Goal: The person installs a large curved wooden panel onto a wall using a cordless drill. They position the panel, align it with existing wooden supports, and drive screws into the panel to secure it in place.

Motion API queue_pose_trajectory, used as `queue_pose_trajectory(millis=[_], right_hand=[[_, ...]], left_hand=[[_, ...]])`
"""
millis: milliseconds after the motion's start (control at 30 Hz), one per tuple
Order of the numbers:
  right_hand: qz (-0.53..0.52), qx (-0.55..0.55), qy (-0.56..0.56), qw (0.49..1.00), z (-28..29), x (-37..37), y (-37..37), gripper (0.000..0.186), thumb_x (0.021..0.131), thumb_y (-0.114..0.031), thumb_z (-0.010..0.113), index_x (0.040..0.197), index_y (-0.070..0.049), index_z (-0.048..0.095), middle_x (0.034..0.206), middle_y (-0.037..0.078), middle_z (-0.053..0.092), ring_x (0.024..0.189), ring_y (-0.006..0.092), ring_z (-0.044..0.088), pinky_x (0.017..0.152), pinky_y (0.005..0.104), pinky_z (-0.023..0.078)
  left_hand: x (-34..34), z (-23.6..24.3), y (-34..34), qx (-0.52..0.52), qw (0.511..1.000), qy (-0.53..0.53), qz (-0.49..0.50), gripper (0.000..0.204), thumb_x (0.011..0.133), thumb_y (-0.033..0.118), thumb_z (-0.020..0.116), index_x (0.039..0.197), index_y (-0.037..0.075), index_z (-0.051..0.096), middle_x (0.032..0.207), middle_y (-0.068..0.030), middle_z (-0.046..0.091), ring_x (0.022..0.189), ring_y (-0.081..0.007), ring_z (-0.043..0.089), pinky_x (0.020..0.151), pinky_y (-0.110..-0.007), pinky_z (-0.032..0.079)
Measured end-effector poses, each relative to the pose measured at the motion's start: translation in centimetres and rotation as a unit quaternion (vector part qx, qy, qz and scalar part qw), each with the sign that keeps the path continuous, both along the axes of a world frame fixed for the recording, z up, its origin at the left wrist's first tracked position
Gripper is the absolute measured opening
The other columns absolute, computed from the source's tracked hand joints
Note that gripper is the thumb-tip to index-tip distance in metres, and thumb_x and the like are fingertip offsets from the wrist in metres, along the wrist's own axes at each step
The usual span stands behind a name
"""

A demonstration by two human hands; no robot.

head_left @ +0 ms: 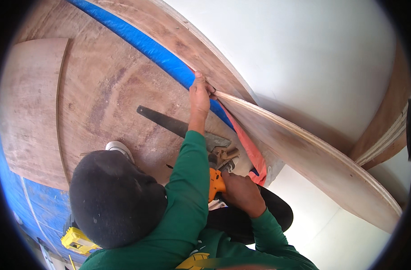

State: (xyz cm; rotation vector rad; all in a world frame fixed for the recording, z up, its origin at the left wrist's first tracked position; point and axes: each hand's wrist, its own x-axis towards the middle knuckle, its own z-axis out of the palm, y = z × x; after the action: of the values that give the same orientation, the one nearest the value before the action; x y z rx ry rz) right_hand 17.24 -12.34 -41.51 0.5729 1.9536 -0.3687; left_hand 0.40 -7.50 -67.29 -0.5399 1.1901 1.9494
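My left hand (199,96) reaches forward and is closed on the near corner of a plywood sheet (277,139) standing on edge, its thumb upward. My right hand (243,191) is closed around an orange power tool (216,183) between my knees. The tool's dark front end points away from me; my arm and hand hide part of it, so its exact kind does not show. Under my left forearm a handsaw (163,120) lies on the dusty board floor. Wood scraps (225,155) lie by its handle end.
Another plywood sheet (183,42) leans along the white wall (304,45). A loose panel (32,108) lies at left beside blue tarp (39,202). Blue and red sheeting (248,146) runs along the sheets' foot. A yellow plastic object (77,240) stands at lower left; more panels (385,130) are at right.
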Motion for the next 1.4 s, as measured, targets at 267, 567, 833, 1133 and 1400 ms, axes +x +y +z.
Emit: queue_pose_trajectory(millis=[267, 567, 833, 1133, 1400], right_hand=[[-0.001, -0.009, 0.016, 1.000, -0.6, -1.3, -0.5, 0.039, 0.083, -0.019, 0.077, 0.112, -0.003, 0.056, 0.089, 0.018, 0.073, 0.083, 0.0400, 0.074, 0.073, 0.0514, 0.059], [0.026, 0.003, 0.012, 1.000, -1.1, -2.2, -1.0, 0.040, 0.083, -0.019, 0.079, 0.112, -0.003, 0.056, 0.087, 0.016, 0.073, 0.081, 0.0389, 0.074, 0.071, 0.0508, 0.058], [0.017, 0.006, -0.025, 1.000, -1.0, -3.3, -1.3, 0.043, 0.083, -0.019, 0.078, 0.116, -0.002, 0.056, 0.093, 0.018, 0.074, 0.088, 0.0398, 0.074, 0.076, 0.0509, 0.059], [-0.002, 0.012, -0.031, 0.999, -0.1, -2.7, -1.6, 0.048, 0.082, -0.020, 0.082, 0.118, -0.002, 0.056, 0.101, 0.020, 0.074, 0.092, 0.0413, 0.075, 0.079, 0.0510, 0.060], [-0.005, 0.022, 0.009, 1.000, 1.9, -0.7, -2.0, 0.045, 0.082, -0.017, 0.081, 0.116, -0.002, 0.057, 0.103, 0.020, 0.074, 0.093, 0.0419, 0.074, 0.080, 0.0511, 0.060]], left_hand=[[0.1, -0.4, -0.2, 0.009, 1.000, -0.019, 0.002, 0.086, 0.100, 0.084, 0.044, 0.087, 0.001, 0.063, 0.072, -0.0055, 0.055, 0.065, -0.0167, 0.057, 0.057, -0.033, 0.055], [-0.1, -0.3, -0.5, 0.021, 0.999, -0.037, 0.005, 0.084, 0.100, 0.083, 0.047, 0.079, 0.003, 0.061, 0.072, -0.0054, 0.055, 0.065, -0.0167, 0.057, 0.058, -0.033, 0.055], [-1.8, 0.2, 0.3, 0.020, 0.957, -0.156, 0.246, 0.081, 0.102, 0.083, 0.042, 0.071, 0.009, 0.049, 0.070, -0.0053, 0.051, 0.062, -0.0192, 0.054, 0.055, -0.034, 0.051], [-1.9, -0.9, 0.4, -0.019, 0.932, -0.197, 0.304, 0.073, 0.104, 0.082, 0.037, 0.082, 0.013, 0.049, 0.072, -0.0010, 0.049, 0.062, -0.0171, 0.051, 0.059, -0.036, 0.052], [0.0, -0.7, 0.8, 0.003, 0.928, -0.225, 0.298, 0.079, 0.103, 0.083, 0.036, 0.082, 0.010, 0.055, 0.071, -0.0035, 0.051, 0.062, -0.0183, 0.054, 0.058, -0.037, 0.054]])
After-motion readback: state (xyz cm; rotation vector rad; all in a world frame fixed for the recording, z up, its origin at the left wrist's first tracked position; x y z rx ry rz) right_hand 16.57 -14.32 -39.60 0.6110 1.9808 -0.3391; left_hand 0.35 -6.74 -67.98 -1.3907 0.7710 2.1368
